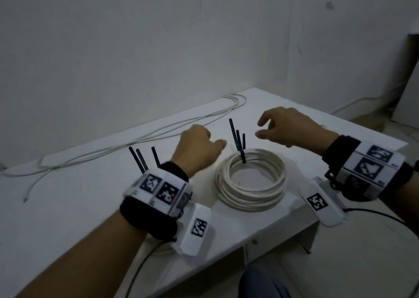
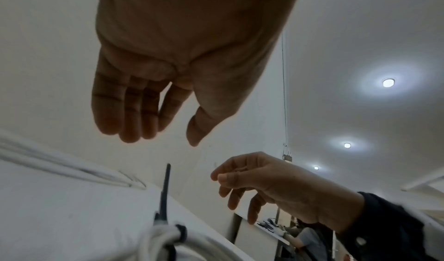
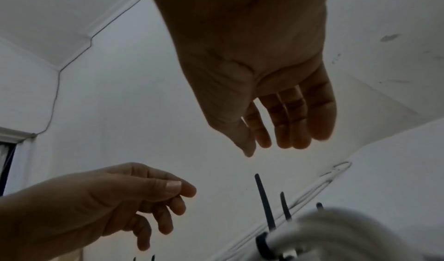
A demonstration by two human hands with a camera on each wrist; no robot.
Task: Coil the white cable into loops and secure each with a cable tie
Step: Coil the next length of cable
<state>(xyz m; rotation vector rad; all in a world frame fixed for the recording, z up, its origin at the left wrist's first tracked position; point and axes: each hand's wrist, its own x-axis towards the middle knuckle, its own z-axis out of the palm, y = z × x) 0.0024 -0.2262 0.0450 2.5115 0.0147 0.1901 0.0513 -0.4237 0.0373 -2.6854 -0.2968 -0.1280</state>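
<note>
A coil of white cable (image 1: 250,181) lies flat on the white table (image 1: 68,207), near its front edge. A black cable tie (image 1: 243,158) binds the far side of the coil, and black tie tails (image 1: 237,137) stand up from it. My left hand (image 1: 210,139) hovers just left of those tails, fingers relaxed and holding nothing. My right hand (image 1: 263,129) hovers to their right with loosely curled, empty fingers. In the left wrist view the left hand (image 2: 163,137) shows an empty palm above the tie (image 2: 165,194). In the right wrist view the right hand (image 3: 266,147) is also empty.
A long loose white cable (image 1: 136,137) runs along the wall, its end (image 1: 25,200) lying at the left. Three black tie tails (image 1: 140,159) stick up behind my left wrist; what they bind is hidden. The table's front edge (image 1: 272,229) is close to the coil.
</note>
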